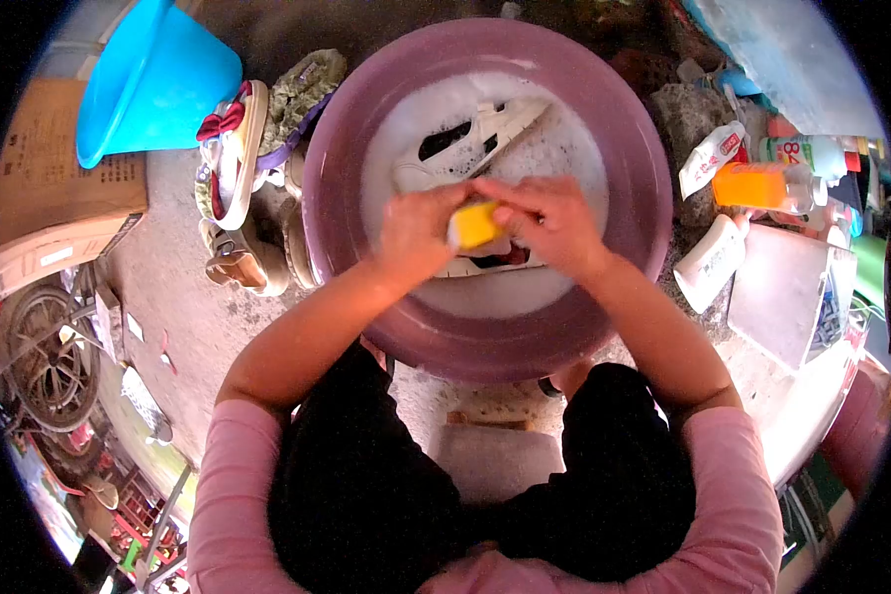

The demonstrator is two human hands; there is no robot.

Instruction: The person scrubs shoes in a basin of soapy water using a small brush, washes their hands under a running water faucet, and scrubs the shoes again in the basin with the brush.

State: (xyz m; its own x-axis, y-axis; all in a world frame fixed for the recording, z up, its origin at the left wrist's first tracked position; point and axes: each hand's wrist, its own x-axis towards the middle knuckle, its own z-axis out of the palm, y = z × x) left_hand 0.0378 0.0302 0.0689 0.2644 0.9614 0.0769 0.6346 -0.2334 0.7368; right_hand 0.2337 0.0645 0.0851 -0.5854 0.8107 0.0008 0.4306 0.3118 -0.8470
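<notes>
Over the wide purple basin (485, 361), my left hand (418, 226) and my right hand (554, 223) come together around a small yellow block (475, 226) with a whitish edge. Fingers of both hands are closed on it, and my right thumb presses its side. Motion blur hides whether it is a brush or a sponge. Below, a white shoe (455, 148) with dark openings lies in sudsy water (574, 148). Part of a second white shoe (455, 267) shows under my hands, largely covered by them.
To the left are a blue tub (163, 89), a cardboard box (59, 188), a sandal with a red bow (238, 158) and a brown shoe (243, 262). At right lie an orange bottle (762, 186), a white bottle (711, 262) and a white packet (711, 158).
</notes>
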